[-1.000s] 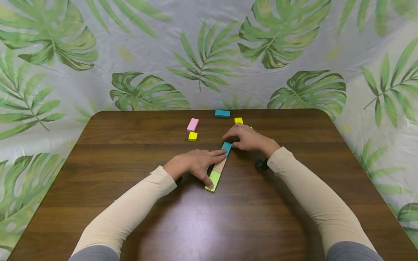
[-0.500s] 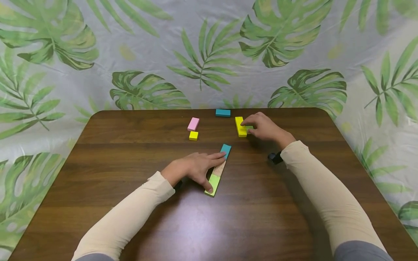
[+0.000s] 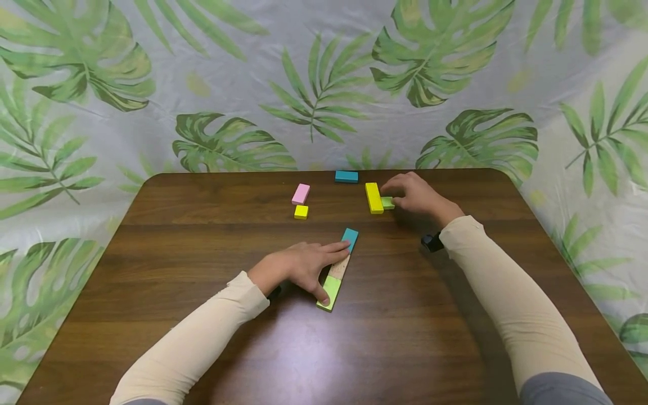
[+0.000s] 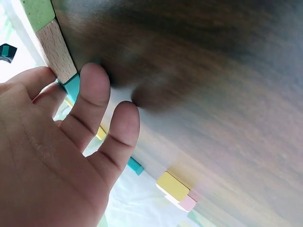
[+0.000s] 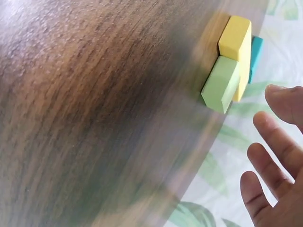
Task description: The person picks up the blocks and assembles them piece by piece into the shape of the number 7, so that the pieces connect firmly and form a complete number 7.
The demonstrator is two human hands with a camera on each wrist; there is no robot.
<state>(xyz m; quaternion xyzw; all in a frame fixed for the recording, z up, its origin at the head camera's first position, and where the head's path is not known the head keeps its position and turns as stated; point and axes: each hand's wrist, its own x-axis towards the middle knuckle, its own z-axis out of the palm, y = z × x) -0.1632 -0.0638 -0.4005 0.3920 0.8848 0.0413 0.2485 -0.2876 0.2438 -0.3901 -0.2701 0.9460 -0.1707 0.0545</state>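
Note:
My left hand lies along a row of flat blocks, thumb on the light green block and fingertips on the teal block. Between those two sits a bare-wood block; the row slants away to the right. In the left wrist view the left fingers look spread and mostly straight. My right hand hovers just right of a small light green block, fingers spread apart. That block touches a longer yellow block. The right wrist view shows a gap between the fingers and the green block.
A teal block lies near the back edge of the brown table. Left of it are a pink block and a small yellow block. A leaf-patterned curtain hangs behind the table.
My right hand has moved from the far end of the row to the right, beside the small green block. The row has slid slightly nearer under my left hand.

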